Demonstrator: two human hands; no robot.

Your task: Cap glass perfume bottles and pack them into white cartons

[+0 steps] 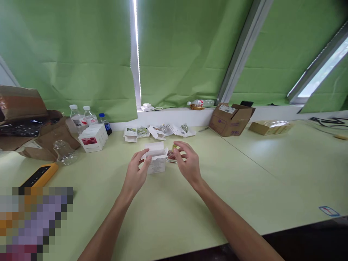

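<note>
1. Head view, left: your left hand (135, 171), thumb and fingers pinching the left edge of an open white cardboard box (157, 167). The box stood mouth up, a flap raised at its far side.
2. Head view, right: your right hand (190, 165), thumb and forefinger apparently pinching the yellow cap (174, 147) of a small clear glass bottle with reddish contents (171, 155). Other fingers curled near its body. Whether its base touched the pale green tabletop (239, 195) could not be told.
3. Head view, relation: the bottle sat just beside the box's right wall, between box and right palm. Its long axis ran roughly upright, cap uppermost, in line with the box's upward opening. Your right hand was the nearer; your left lay across the box from it.
</note>
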